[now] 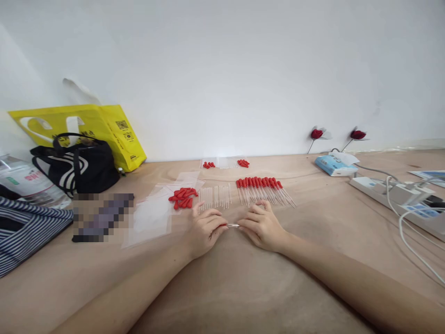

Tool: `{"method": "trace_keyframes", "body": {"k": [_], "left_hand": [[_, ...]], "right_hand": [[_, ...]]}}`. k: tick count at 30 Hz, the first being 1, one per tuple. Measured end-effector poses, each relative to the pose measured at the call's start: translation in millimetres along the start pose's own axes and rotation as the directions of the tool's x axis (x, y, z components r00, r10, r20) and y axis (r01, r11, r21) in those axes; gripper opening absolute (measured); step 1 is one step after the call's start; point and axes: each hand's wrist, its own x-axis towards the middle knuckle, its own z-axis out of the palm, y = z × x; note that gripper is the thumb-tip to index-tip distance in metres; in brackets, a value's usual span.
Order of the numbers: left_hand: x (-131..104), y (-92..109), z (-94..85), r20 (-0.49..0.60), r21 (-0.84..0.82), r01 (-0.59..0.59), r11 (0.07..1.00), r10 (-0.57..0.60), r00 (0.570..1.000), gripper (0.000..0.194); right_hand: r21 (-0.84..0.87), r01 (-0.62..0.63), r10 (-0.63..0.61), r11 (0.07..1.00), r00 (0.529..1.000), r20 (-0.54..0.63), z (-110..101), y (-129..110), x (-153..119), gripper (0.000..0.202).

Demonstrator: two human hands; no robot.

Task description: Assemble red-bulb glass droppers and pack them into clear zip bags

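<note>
A thin clear tube (232, 225) spans the gap between my two hands. My left hand (207, 229) pinches a small red rubber bulb (224, 225) at the tube's left end, mostly hidden by the fingertips. The fingers of my right hand (262, 226) are closed on the tube's other end. Beyond my left hand lie a pile of red bulbs (183, 197) and a row of bare clear tubes (215, 196). Past my right hand, several tubes with red bulbs fitted (259, 183) lie side by side.
Clear plastic bags (149, 222) lie left of my left hand. Farther back are more red bulbs (243, 163) by the wall. A yellow bag (128, 139) and black bag (97, 167) stand left; a tissue pack (335, 166) and power strip (382, 197) with cables are right.
</note>
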Motion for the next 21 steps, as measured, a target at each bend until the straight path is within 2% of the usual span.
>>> {"method": "trace_keyframes", "body": {"k": [5, 7, 9, 10, 13, 17, 21], "left_hand": [[1.6, -0.6, 1.5, -0.028, 0.036, 0.041, 0.999, -0.040, 0.999, 0.011], [2.0, -4.2, 2.3, -0.044, 0.099, 0.099, 0.990, -0.095, 0.995, 0.017], [1.6, -11.4, 2.2, -0.096, 0.179, 0.194, 0.964, -0.179, 0.979, 0.032], [0.9, -16.5, 1.6, -0.128, 0.219, 0.244, 0.945, -0.220, 0.967, 0.036], [-3.0, -36.4, -3.0, -0.184, 0.319, 0.354, 0.879, -0.309, 0.933, 0.030], [-10.0, -62.4, -13.3, -0.206, 0.410, 0.430, 0.804, -0.378, 0.903, 0.025], [-14.1, -75.3, -22.2, -0.202, 0.466, 0.460, 0.755, -0.416, 0.887, 0.027]], "right_hand": [[0.028, -0.081, 0.080, 0.996, 0.996, 0.033, 6.0, -7.2, 4.2, 0.019], [0.004, -0.168, 0.167, 0.986, 0.985, 0.049, 8.6, -5.6, 9.8, 0.019], [-0.060, -0.335, 0.338, 0.940, 0.940, 0.045, 11.8, -0.3, 18.5, 0.020], [-0.099, -0.432, 0.437, 0.896, 0.899, 0.034, 13.9, 3.3, 23.9, 0.021], [-0.209, -0.626, 0.640, 0.751, 0.768, 0.000, 22.3, 14.8, 42.3, 0.024], [-0.309, -0.679, 0.714, 0.666, 0.700, 0.002, 35.6, 24.3, 63.6, 0.025], [-0.361, -0.692, 0.752, 0.625, 0.659, 0.037, 43.7, 26.6, 73.5, 0.022]]}}
